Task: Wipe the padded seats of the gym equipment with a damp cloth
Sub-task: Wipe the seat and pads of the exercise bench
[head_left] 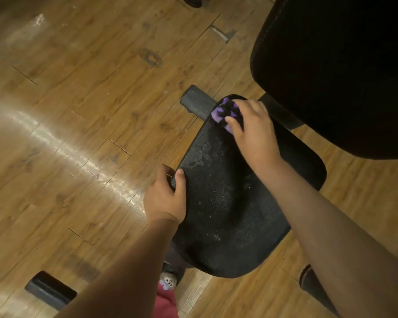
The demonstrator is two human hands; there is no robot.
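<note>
A black padded seat (234,203) with a pebbled, wet-speckled surface fills the middle of the head view. My right hand (253,129) presses a purple and black cloth (225,112) onto the seat's narrow far end, fingers curled over the cloth. My left hand (166,198) grips the seat's left edge, thumb on top and fingers wrapped under the rim.
A large black back pad (342,72) looms at the upper right, just beyond the seat. Dark metal frame bars (197,102) stick out beside the seat and at the lower left (51,290). Wooden plank floor (78,111) surrounds the machine. A red slipper (167,297) shows below.
</note>
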